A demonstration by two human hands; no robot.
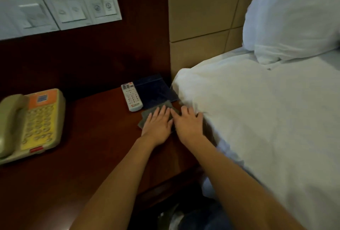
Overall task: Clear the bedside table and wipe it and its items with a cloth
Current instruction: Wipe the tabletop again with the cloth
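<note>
Two hands, left (156,124) and right (187,124), fingers flat, pressing grey cloth (147,116) on bedside table (88,137), remote (132,96) nearby

Hotel rm, made bed (266,119) w/ white pillow (294,18), bedside phone (33,124), wall switch panel (60,8)

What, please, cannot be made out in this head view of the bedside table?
In the head view:
cloth: mostly covered by the left hand and right hand.
telephone: left side cut by the frame edge; keys blurred.
remote: button labels too small.
switch panel: left end cut off, symbols blurred.
</note>
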